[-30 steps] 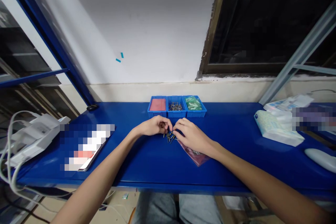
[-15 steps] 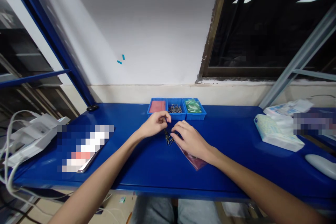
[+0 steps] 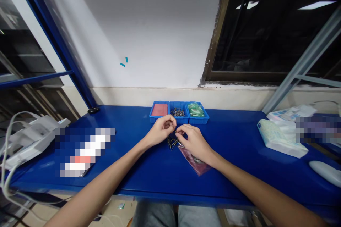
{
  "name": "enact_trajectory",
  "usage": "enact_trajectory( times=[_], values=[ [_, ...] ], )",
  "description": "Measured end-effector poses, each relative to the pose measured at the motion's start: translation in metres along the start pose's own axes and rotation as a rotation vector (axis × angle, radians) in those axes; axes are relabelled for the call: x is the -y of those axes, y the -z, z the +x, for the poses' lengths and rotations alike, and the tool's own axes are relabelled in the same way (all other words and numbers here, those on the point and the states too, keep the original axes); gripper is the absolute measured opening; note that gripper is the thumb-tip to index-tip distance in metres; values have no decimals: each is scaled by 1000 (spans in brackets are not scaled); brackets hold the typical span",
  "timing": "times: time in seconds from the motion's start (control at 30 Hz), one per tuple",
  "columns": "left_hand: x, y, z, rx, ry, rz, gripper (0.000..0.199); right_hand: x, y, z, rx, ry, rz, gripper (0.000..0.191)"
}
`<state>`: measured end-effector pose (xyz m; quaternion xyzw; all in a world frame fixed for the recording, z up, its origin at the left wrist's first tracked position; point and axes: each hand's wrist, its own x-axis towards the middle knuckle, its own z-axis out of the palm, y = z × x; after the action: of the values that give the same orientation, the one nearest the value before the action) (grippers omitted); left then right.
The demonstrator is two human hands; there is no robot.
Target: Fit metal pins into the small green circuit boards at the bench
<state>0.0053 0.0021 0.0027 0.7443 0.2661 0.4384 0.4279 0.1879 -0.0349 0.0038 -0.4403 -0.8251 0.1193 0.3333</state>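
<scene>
My left hand (image 3: 160, 130) is closed in a pinch just in front of the blue bins. A thin, dark screw shows at its fingertips, partly hidden. Close against it, my right hand (image 3: 196, 141) pinches toward the same screw, thumb and forefinger together. Below the fingertips lies a small loose pile of screws (image 3: 173, 143) on the blue table. Partly under my right hand rests a clear reddish plastic bag (image 3: 198, 166), with metallic pieces showing inside.
Three joined blue bins stand at the back: reddish bags (image 3: 160, 110), screws (image 3: 178, 112) and green packets (image 3: 196, 109). A tissue pack (image 3: 282, 142) and a white rounded object (image 3: 325, 173) lie right. A power strip (image 3: 34, 138) with cables is left, near a blurred-out flat item (image 3: 87, 152).
Both hands have come together; their fingertips now meet at a screw above the pile. My right hand's fingers have closed into a pinch. The view has tilted slightly.
</scene>
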Motion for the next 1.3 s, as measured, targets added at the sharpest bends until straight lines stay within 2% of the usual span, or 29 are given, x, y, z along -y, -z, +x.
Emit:
enact_trajectory(
  times=[0.1,0.17,0.3,0.4,0.53,0.7,0.87,1.07,1.2,1.3],
  values=[
    [-1,0,-1,35,-7,81,6,-2,-1,-1,-17,-13,-24,12],
    [-3,1,-1,48,-45,212,10,-3,-1,-1,-42,-19,-37,13],
    [-8,2,-4,7,-218,572,17,-2,3,1,-88,-39,5,14],
    [-10,3,-5,-43,-322,700,18,-4,6,3,-120,-35,79,14],
    [-12,5,-6,39,-378,673,21,-9,7,6,-139,-23,120,14],
    [-9,6,-6,86,-333,695,15,-11,6,6,-149,-25,107,13],
    [-5,3,-5,58,-288,645,14,-10,7,7,-139,-55,189,13],
    [-2,1,-3,-47,-187,523,28,-8,9,8,-138,-84,250,13],
    [-4,-3,-2,-113,-74,373,19,-8,6,7,-107,-82,267,9],
    [-5,-6,-2,-163,-49,281,16,-9,4,7,-88,-88,279,8]
  ],
)
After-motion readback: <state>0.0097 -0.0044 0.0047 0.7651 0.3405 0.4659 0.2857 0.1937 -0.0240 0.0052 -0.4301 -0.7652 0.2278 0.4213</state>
